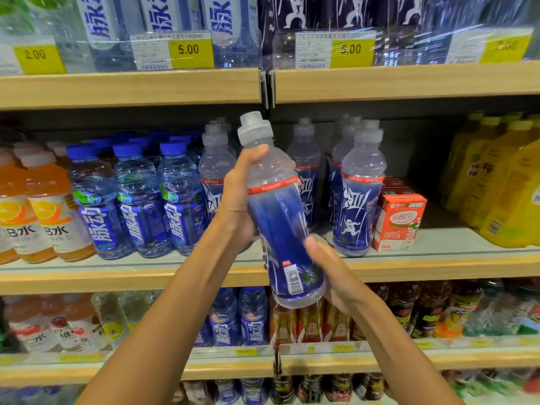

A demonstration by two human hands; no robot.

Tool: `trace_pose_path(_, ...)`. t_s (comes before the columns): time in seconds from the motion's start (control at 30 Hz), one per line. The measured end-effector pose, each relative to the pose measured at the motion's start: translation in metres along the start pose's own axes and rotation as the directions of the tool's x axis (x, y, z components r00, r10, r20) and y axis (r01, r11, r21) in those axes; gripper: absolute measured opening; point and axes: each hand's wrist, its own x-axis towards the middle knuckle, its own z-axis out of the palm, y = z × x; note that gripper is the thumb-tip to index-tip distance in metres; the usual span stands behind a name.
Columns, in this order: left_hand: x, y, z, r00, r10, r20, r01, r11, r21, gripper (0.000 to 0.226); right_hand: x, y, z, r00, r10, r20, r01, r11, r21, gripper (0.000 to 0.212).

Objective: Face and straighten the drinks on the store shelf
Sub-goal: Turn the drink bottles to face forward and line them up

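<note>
My left hand [237, 200] curls its fingers round the blue bottle [279, 226] at the shoulder, and my right hand [334, 268] grips its base. The bottle hangs tilted, off the middle shelf [117, 276] and in front of its edge. There is a gap open among the standing bottles [361, 194] behind.

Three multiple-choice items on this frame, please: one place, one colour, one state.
1. Where does the red carton stand?
A. top shelf
B. middle shelf, right of the blue-labelled bottles
C. bottom shelf

2. What colour is the held bottle's cap?
A. blue
B. yellow
C. translucent white

3. How is the held bottle?
A. tilted, gripped by both hands
B. upright on the shelf
C. lying flat

Answers: 1 B, it stands beside the shelved bottles. 2 C, the cap is pale and see-through. 3 A, the left hand grips its shoulder and the right hand its lower body.
</note>
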Motion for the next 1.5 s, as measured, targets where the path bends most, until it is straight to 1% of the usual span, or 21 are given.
trace_pose_path(0.1,0.006,0.004,-0.003,0.976,-0.083,0.202,0.116,0.981,-0.157,0.029,-0.001,0.005,0.001,0.968,0.091,0.232,-0.129,0.98,0.152,0.07)
trace_pose_path(0.17,0.009,0.002,-0.003,0.946,-0.09,0.313,0.167,0.959,-0.23,0.043,0.001,0.009,0.006,0.942,0.082,0.324,-0.149,0.971,0.188,0.072)
trace_pose_path(0.2,0.011,0.0,-0.004,0.927,-0.091,0.364,0.195,0.946,-0.259,0.048,0.002,0.008,0.009,0.948,0.095,0.302,-0.16,0.968,0.195,0.08)
trace_pose_path(0.3,0.014,-0.005,-0.009,0.897,-0.089,0.433,0.236,0.925,-0.298,0.054,0.001,0.007,0.012,0.981,0.153,0.122,-0.174,0.968,0.183,0.112)
trace_pose_path(0.37,0.015,-0.006,-0.011,0.909,-0.094,0.407,0.221,0.935,-0.277,0.059,-0.002,0.006,0.012,0.989,0.143,0.047,-0.148,0.978,0.144,0.112)
trace_pose_path(0.4,0.015,-0.005,-0.011,0.927,-0.092,0.365,0.184,0.956,-0.228,0.059,-0.003,0.004,0.011,0.992,0.13,0.012,-0.13,0.986,0.104,0.102)
trace_pose_path(0.43,0.014,-0.004,-0.01,0.949,-0.084,0.304,0.128,0.983,-0.129,0.057,-0.004,0.003,0.011,0.995,0.094,-0.018,-0.093,0.994,0.052,0.083)
trace_pose_path(0.5,0.011,-0.004,-0.009,0.988,-0.029,0.154,0.011,0.993,0.12,0.055,-0.005,0.0,0.011,0.998,-0.002,-0.061,0.0,0.999,-0.036,0.053)
trace_pose_path(0.6,0.003,-0.003,-0.007,0.98,0.201,-0.01,-0.182,0.907,0.38,0.035,-0.004,-0.001,0.012,0.981,-0.119,-0.153,0.099,0.986,-0.13,0.046)
trace_pose_path(0.63,0.0,-0.004,-0.005,0.957,0.29,-0.033,-0.244,0.858,0.452,0.032,-0.002,0.0,0.013,0.969,-0.16,-0.19,0.125,0.975,-0.183,0.046)
trace_pose_path(0.7,-0.005,-0.006,0.004,0.924,0.381,-0.032,-0.314,0.803,0.507,0.029,0.0,0.003,0.018,0.933,-0.238,-0.268,0.147,0.937,-0.318,0.046)
trace_pose_path(0.8,-0.011,-0.009,0.02,0.911,0.407,-0.068,-0.332,0.819,0.468,0.033,0.003,0.007,0.024,0.877,-0.355,-0.324,0.162,0.853,-0.496,0.05)
trace_pose_path(0.9,-0.01,-0.007,0.028,0.898,0.415,-0.148,-0.321,0.846,0.425,0.024,0.005,0.012,0.029,0.86,-0.388,-0.33,0.165,0.825,-0.54,0.054)
trace_pose_path(0.97,-0.007,-0.005,0.028,0.898,0.409,-0.163,-0.32,0.86,0.397,0.014,0.005,0.012,0.03,0.878,-0.354,-0.323,0.134,0.829,-0.542,0.062)
trace_pose_path(1.03,-0.003,-0.002,0.024,0.919,0.366,-0.145,-0.3,0.891,0.341,0.008,0.005,0.006,0.025,0.925,-0.281,-0.255,0.127,0.863,-0.489,0.062)
trace_pose_path(1.1,0.002,0.0,0.017,0.971,0.208,-0.119,-0.179,0.961,0.211,0.014,0.005,-0.004,0.015,0.968,-0.19,-0.164,0.115,0.917,-0.382,0.06)
trace_pose_path(1.17,0.008,0.001,0.008,1.0,0.002,-0.031,0.0,0.998,0.056,0.028,0.005,-0.012,0.008,0.993,-0.092,-0.071,0.074,0.972,-0.225,0.061)
trace_pose_path(1.23,0.011,-0.001,0.002,0.988,-0.108,0.111,0.116,0.991,-0.068,0.031,0.004,-0.016,0.004,0.999,-0.031,0.015,0.033,0.991,-0.131,0.064)
trace_pose_path(1.3,0.014,-0.006,-0.002,0.96,-0.134,0.246,0.186,0.962,-0.199,0.043,0.003,-0.017,0.006,1.0,-0.002,0.03,0.007,0.99,-0.141,0.065)
trace_pose_path(1.37,0.017,-0.01,-0.008,0.93,-0.123,0.347,0.224,0.937,-0.269,0.057,0.004,-0.016,0.011,1.0,-0.009,-0.019,0.005,0.98,-0.201,0.058)
trace_pose_path(1.5,0.019,-0.016,-0.012,0.897,-0.138,0.421,0.261,0.933,-0.249,0.061,0.007,-0.011,0.021,0.991,-0.089,-0.097,0.052,0.942,-0.332,0.047)
